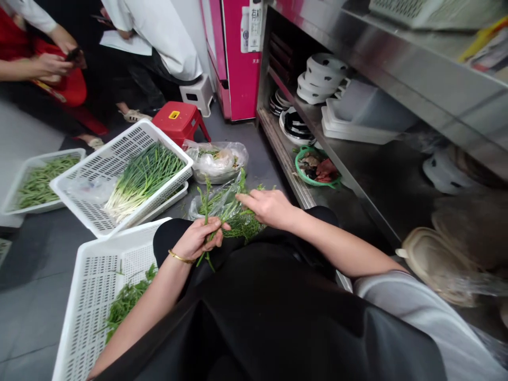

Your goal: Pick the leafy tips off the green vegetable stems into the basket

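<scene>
My left hand is closed around a few leafy green stems, held above my lap. To its right, my right hand has its fingers curled, pinching the far end of a green stem. Beneath and beyond both hands, more loose greens spill from a clear plastic bag on the floor. Picked leafy greens lie in a white perforated basket beside my left forearm.
A white basket of scallions and a tub of green beans stand at left. Ahead are a bagged bowl and a red stool. A steel shelf borders my right. Two people sit at the back left.
</scene>
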Demonstrator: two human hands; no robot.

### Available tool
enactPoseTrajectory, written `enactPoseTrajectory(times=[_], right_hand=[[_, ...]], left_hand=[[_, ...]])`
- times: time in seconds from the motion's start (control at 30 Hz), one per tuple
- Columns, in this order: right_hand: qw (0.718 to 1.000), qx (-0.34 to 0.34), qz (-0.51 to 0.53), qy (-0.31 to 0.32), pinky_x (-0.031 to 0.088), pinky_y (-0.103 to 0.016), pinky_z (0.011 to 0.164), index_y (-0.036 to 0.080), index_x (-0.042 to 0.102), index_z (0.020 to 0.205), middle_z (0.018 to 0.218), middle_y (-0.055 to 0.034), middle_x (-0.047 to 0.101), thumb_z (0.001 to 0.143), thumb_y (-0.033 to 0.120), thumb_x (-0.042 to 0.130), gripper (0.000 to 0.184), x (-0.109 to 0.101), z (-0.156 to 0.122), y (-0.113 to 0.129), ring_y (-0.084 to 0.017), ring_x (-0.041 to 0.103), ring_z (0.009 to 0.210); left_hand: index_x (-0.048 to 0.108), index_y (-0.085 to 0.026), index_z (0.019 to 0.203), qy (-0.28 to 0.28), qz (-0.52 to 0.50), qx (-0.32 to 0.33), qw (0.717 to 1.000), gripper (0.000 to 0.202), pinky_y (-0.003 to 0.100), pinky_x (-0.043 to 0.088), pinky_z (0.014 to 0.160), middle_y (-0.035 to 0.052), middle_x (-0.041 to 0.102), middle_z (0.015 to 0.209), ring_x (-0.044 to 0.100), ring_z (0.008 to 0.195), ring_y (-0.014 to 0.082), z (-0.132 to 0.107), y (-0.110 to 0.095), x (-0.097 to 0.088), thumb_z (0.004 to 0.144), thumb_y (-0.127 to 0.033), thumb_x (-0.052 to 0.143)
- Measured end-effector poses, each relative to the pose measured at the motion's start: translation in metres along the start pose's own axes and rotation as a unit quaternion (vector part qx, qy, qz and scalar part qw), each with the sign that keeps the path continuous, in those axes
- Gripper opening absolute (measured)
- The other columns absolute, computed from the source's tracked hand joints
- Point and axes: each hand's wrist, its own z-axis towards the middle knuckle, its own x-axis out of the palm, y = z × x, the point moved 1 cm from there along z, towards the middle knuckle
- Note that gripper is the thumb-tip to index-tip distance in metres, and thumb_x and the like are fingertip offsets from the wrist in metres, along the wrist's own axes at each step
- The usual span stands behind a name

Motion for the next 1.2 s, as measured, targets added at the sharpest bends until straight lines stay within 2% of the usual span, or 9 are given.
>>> enactPoseTrajectory(times=[0.13, 0.23, 0.33, 0.47, 0.53, 0.6, 0.73, 0.9, 1.2], right_hand=[[0.994, -0.082, -0.026, 0.068, 0.036, -0.023, 0.055, 0.013, 0.063, 0.089, 0.083, -0.0091, 0.063, 0.085, 0.013, 0.043, 0.021, 0.011, 0.012, 0.004, -0.015, 0.058, 0.068], [0.979, -0.102, 0.172, 0.039, 0.040, -0.022, 0.061, 0.015, 0.065, 0.085, 0.081, -0.0057, 0.065, 0.084, 0.021, 0.051, 0.016, 0.011, 0.007, 0.005, -0.012, 0.059, 0.070], [0.918, -0.024, 0.395, -0.015, 0.044, -0.022, 0.068, 0.013, 0.065, 0.080, 0.077, -0.0037, 0.064, 0.083, 0.030, 0.056, 0.019, 0.003, -0.005, -0.001, -0.011, 0.059, 0.071], [0.869, 0.118, 0.481, -0.012, 0.043, -0.023, 0.063, 0.012, 0.060, 0.073, 0.069, -0.0006, 0.058, 0.079, 0.034, 0.060, 0.022, -0.019, -0.022, -0.021, -0.010, 0.054, 0.064], [0.883, 0.113, 0.456, 0.004, 0.042, -0.023, 0.064, 0.012, 0.059, 0.072, 0.070, -0.0007, 0.057, 0.081, 0.035, 0.058, 0.024, -0.030, -0.024, -0.023, -0.010, 0.053, 0.065], [0.922, 0.076, 0.379, 0.018, 0.042, -0.024, 0.067, 0.012, 0.058, 0.073, 0.073, -0.0025, 0.057, 0.084, 0.035, 0.054, 0.026, -0.034, -0.020, -0.014, -0.012, 0.055, 0.069], [0.994, 0.017, 0.087, 0.070, 0.042, -0.026, 0.061, 0.011, 0.058, 0.093, 0.087, -0.0106, 0.060, 0.089, 0.027, 0.043, 0.022, -0.016, 0.005, 0.022, -0.016, 0.058, 0.070], [0.983, -0.084, -0.060, 0.153, 0.040, -0.026, 0.054, 0.011, 0.056, 0.095, 0.088, -0.0140, 0.060, 0.088, 0.013, 0.033, 0.024, 0.012, 0.021, 0.038, -0.019, 0.060, 0.067], [0.984, -0.087, 0.028, 0.154, 0.037, -0.024, 0.056, 0.012, 0.060, 0.090, 0.087, -0.0114, 0.063, 0.085, 0.017, 0.042, 0.019, 0.031, 0.016, 0.033, -0.016, 0.059, 0.067]], left_hand=[[0.060, -0.010, 0.083, -0.029, 0.016, 0.004, 0.999, 0.027, 0.016, 0.013, 0.030, 0.0030, 0.058, 0.047, 0.031, 0.029, 0.0036, -0.007, 0.000, 0.002, 0.078, -0.037, 0.061], [0.054, -0.014, 0.078, -0.054, 0.020, 0.031, 0.998, 0.025, 0.015, 0.012, 0.031, -0.0019, 0.054, 0.044, 0.026, 0.028, 0.0016, -0.012, 0.003, 0.004, 0.077, -0.037, 0.062], [0.052, -0.014, 0.077, -0.035, 0.021, 0.036, 0.999, 0.026, 0.014, 0.012, 0.032, -0.0042, 0.051, 0.044, 0.024, 0.029, 0.0005, -0.013, 0.004, 0.006, 0.079, -0.039, 0.061], [0.050, -0.015, 0.074, -0.075, 0.007, 0.039, 0.996, 0.027, 0.014, 0.014, 0.030, -0.0066, 0.047, 0.043, 0.024, 0.029, 0.0008, -0.009, 0.002, -0.004, 0.076, -0.038, 0.064], [0.049, -0.015, 0.074, -0.088, 0.015, 0.039, 0.995, 0.028, 0.014, 0.015, 0.029, -0.0054, 0.049, 0.044, 0.028, 0.029, 0.0021, -0.006, 0.001, -0.008, 0.075, -0.038, 0.064], [0.050, -0.014, 0.074, -0.078, 0.037, 0.035, 0.996, 0.027, 0.014, 0.016, 0.028, -0.0033, 0.052, 0.045, 0.032, 0.029, 0.0034, -0.001, -0.001, -0.005, 0.076, -0.038, 0.063], [0.049, -0.015, 0.073, -0.038, 0.055, 0.015, 0.998, 0.025, 0.014, 0.019, 0.027, -0.0015, 0.055, 0.048, 0.035, 0.031, 0.0045, 0.009, -0.003, 0.016, 0.075, -0.036, 0.062], [0.048, -0.016, 0.072, -0.029, 0.063, 0.012, 0.997, 0.025, 0.014, 0.022, 0.028, -0.0024, 0.055, 0.049, 0.038, 0.032, 0.0048, 0.005, 0.002, 0.019, 0.072, -0.035, 0.064], [0.045, -0.017, 0.068, -0.041, 0.083, 0.038, 0.995, 0.032, 0.015, 0.019, 0.027, -0.0055, 0.049, 0.044, 0.031, 0.028, 0.0030, 0.004, 0.015, 0.012, 0.074, -0.041, 0.065]])
